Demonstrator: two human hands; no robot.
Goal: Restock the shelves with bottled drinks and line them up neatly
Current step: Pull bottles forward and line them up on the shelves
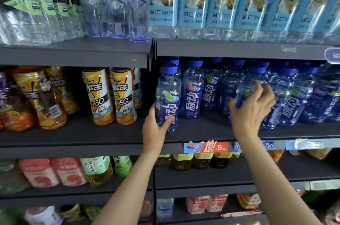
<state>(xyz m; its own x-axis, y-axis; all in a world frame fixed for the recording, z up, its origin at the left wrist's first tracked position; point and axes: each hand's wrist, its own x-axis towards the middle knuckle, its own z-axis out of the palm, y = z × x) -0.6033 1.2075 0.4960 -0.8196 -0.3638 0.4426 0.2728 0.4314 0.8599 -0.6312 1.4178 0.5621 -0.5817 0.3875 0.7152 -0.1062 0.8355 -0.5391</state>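
Blue bottled drinks with blue caps stand in rows on the dark middle shelf point(211, 132). My left hand point(156, 127) grips the leftmost blue bottle point(168, 96) near its base; that bottle stands upright at the shelf's front left. My right hand point(252, 109) holds another blue bottle point(248, 85) further right, fingers spread round its body, thumb on its left side. This bottle sits in front of the row, and its lower part is hidden behind my hand. More blue bottles point(193, 90) stand between and behind the two.
Iced tea bottles point(100, 96) fill the left bay at the same level. Light-blue labelled water bottles point(195, 4) line the shelf above. Price tags point(207, 146) hang on the shelf edge. Lower shelves hold yellow, pink and green drinks.
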